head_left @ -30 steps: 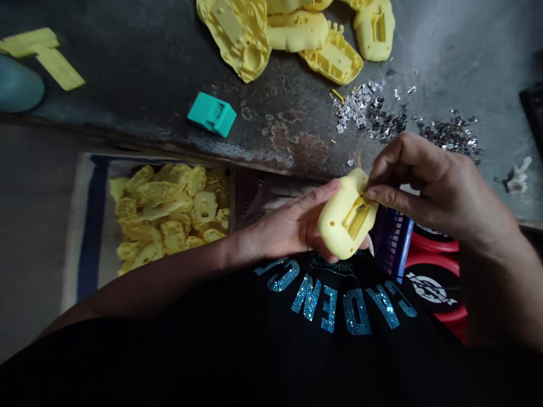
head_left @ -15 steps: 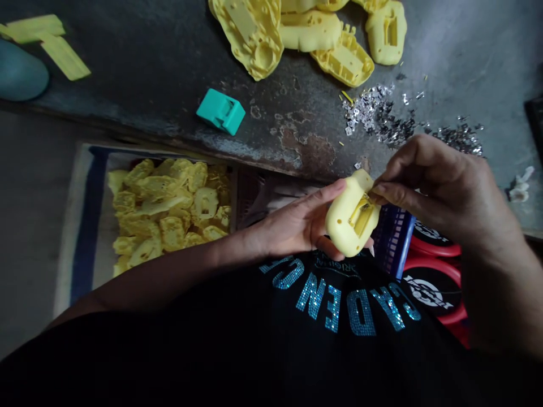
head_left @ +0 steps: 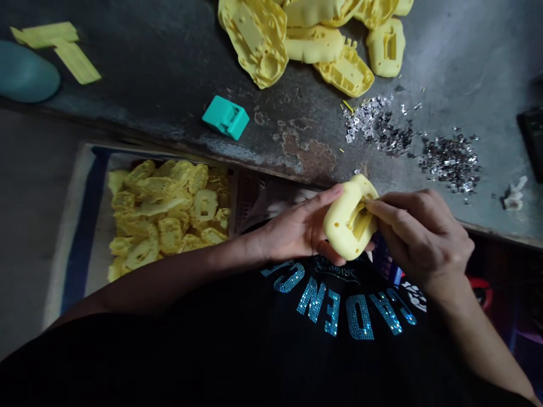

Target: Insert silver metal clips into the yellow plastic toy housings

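A rounded yellow plastic shell [head_left: 339, 226] with a rectangular opening is gripped in my left hand [head_left: 299, 229], thumb on its upper edge and fingers beneath. My right hand [head_left: 418, 232] is closed, its fingertips pressed into the opening's upper right side. Whatever those fingertips hold, if anything, is hidden. On the bench beyond lie two patches of small shiny metal pieces [head_left: 452, 161]. More yellow plastic shells [head_left: 314, 44] are heaped at the back, one of them a similar shell with an opening [head_left: 386, 48].
A teal plastic block [head_left: 226, 117] sits near the bench edge [head_left: 271, 164]. Left of my lap stands a container full of yellow plastic parts [head_left: 165, 209]. Yellow strips [head_left: 77, 59] and a grey-green rounded object [head_left: 25, 73] lie far left; a dark object [head_left: 532, 141] lies far right.
My right hand has turned and moved down, its fingers now reaching further into the shell's opening. The shell stays in my left hand, slightly tilted. The view has shifted a little.
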The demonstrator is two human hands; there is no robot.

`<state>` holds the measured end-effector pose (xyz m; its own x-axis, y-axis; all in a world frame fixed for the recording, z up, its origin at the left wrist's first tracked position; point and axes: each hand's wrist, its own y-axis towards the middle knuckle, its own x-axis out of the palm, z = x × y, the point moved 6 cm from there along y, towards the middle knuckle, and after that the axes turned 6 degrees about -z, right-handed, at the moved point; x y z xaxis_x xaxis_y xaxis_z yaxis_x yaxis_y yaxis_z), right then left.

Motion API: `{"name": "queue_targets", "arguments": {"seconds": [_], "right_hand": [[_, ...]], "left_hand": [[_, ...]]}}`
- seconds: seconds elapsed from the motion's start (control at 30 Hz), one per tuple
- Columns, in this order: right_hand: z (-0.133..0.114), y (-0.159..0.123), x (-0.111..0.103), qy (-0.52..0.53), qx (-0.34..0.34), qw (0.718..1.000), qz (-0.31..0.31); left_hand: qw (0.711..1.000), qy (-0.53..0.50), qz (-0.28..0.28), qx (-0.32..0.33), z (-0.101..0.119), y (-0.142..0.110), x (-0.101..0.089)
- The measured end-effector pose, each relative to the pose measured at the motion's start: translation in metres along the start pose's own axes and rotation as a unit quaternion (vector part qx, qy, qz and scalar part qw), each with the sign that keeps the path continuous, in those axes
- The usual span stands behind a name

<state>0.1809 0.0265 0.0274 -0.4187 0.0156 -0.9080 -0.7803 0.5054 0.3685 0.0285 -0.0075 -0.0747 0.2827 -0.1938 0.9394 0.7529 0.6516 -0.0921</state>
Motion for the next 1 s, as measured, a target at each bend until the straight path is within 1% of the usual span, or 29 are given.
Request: {"name": "queue_targets", "arguments": {"seconds": [0.03,0.1,0.17,0.23,0.3,0.37,0.43,0.5,0.57,0.63,0.7,0.8,0.9,1.0], "right_hand": [[0.002,-0.001,-0.001,0.019,0.012,1.000,0.001],[0.013,-0.002,-0.002,0.089,0.060,0.994,0.011],[0.031,-0.001,0.000,0.186,0.120,0.975,0.008],[0.046,0.002,0.007,0.271,0.153,0.950,-0.027],[0.054,0.008,0.012,0.317,0.158,0.932,-0.071],[0.055,0.014,0.013,0.312,0.153,0.933,-0.095],[0.051,0.019,0.010,0.275,0.136,0.946,-0.105],[0.042,0.022,0.009,0.234,0.111,0.960,-0.102],[0.033,0.022,0.008,0.201,0.087,0.973,-0.080],[0.025,0.022,0.010,0.176,0.071,0.981,-0.050],[0.021,0.022,0.013,0.156,0.063,0.985,-0.023],[0.019,0.028,0.019,0.133,0.055,0.990,0.004],[0.014,0.038,0.024,0.124,0.033,0.992,0.002],[0.005,0.049,0.031,0.115,0.017,0.993,-0.010]], "left_hand": [[1.000,0.009,0.002,0.003,0.000,0.000,0.000],[0.999,0.030,0.009,0.010,-0.001,0.000,0.002],[0.998,0.054,0.026,0.025,-0.001,-0.001,0.004],[0.993,0.078,0.063,0.057,0.001,-0.002,0.006],[0.985,0.097,0.111,0.087,0.003,-0.004,0.006],[0.977,0.112,0.151,0.099,0.004,-0.007,0.007],[0.971,0.122,0.180,0.097,0.004,-0.010,0.006],[0.965,0.136,0.204,0.098,0.005,-0.014,0.003],[0.958,0.165,0.211,0.099,0.006,-0.019,0.001],[0.951,0.213,0.199,0.101,0.009,-0.023,0.001],[0.939,0.262,0.193,0.108,0.014,-0.029,0.000],[0.919,0.311,0.206,0.130,0.021,-0.041,-0.002],[0.902,0.341,0.222,0.143,0.027,-0.051,-0.005],[0.896,0.322,0.259,0.162,0.031,-0.059,-0.016]]}}
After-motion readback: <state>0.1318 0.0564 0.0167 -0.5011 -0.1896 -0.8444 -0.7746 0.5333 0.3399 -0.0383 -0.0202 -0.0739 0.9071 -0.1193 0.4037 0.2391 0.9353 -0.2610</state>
